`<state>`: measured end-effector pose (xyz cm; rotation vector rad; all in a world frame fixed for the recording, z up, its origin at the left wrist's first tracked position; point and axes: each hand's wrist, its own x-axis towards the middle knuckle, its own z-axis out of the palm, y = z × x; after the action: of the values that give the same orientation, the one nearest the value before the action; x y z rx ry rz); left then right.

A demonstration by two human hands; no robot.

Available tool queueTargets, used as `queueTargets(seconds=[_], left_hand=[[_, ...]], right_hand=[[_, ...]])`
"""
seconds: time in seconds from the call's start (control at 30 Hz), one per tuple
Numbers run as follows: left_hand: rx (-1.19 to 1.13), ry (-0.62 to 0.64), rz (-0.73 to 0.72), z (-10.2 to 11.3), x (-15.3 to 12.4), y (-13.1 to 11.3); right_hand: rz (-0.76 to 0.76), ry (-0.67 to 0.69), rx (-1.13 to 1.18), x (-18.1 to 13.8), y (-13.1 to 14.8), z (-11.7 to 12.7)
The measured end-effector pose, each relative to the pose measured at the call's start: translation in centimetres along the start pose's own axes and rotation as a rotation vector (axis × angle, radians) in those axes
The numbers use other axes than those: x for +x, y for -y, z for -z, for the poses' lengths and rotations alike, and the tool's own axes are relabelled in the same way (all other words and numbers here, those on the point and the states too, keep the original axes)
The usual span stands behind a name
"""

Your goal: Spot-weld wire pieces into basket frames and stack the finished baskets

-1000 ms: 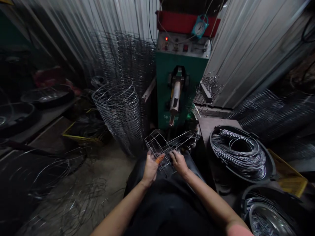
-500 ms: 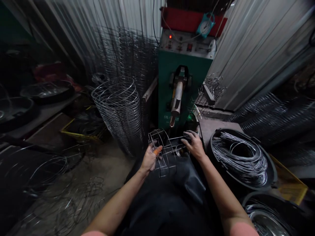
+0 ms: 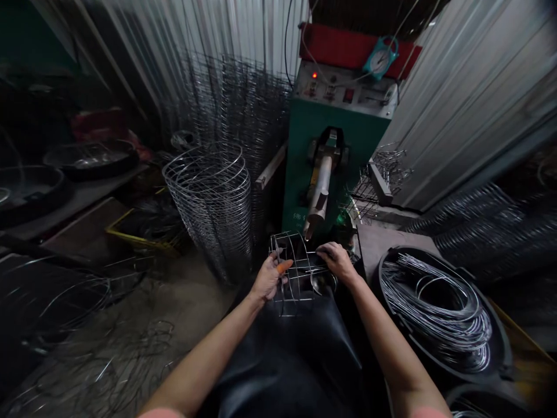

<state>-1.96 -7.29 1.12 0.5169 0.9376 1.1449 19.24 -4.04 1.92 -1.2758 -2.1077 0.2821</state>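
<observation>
My left hand is closed on the left side of a small curved wire frame, held above my dark apron. An orange cover sits on the thumb. To the right, my right hand has its fingers pinched together at the end of a thin straight wire that reaches toward the frame; the fingertips are partly hidden. Just above the frame, the pointed metal arm of a green machine slopes down, its tip close to the wires.
A tall stack of wire rings stands left of the machine. At my right, a black tub holds coiled wires. Loose wire litters the floor at left. A blue-green dial hangs on the machine's top.
My right hand has moved left, closer to the wire frame, and its fingers have drawn together on the wire. My left hand keeps its grip, and the frame has turned slightly. The view has shifted slightly.
</observation>
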Motion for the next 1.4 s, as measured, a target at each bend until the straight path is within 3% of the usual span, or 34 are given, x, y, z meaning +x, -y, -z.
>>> queueTargets(seconds=[0.27, 0.93, 1.17, 1.27, 1.4], left_hand=[[-0.017, 0.005, 0.020, -0.8, 1.7, -0.2], [-0.016, 0.011, 0.045, -0.7, 4.2, -0.7], [-0.003, 0.006, 0.050, -0.6, 4.2, -0.5], [0.002, 0.016, 0.032, -0.6, 4.3, -0.4], [0.019, 0.009, -0.011, -0.9, 4.3, -0.2]], right_hand=[[0.036, 0.018, 0.012, 1.4, -1.5, 0.3], [0.001, 0.080, -0.038, 4.0, -2.9, -0.1], [-0.012, -0.063, -0.124, 1.3, -1.6, 0.6], [-0.024, -0.060, -0.198, -0.5, -1.7, 0.7], [-0.137, -0.120, -0.075, -1.0, -3.1, 0.7]])
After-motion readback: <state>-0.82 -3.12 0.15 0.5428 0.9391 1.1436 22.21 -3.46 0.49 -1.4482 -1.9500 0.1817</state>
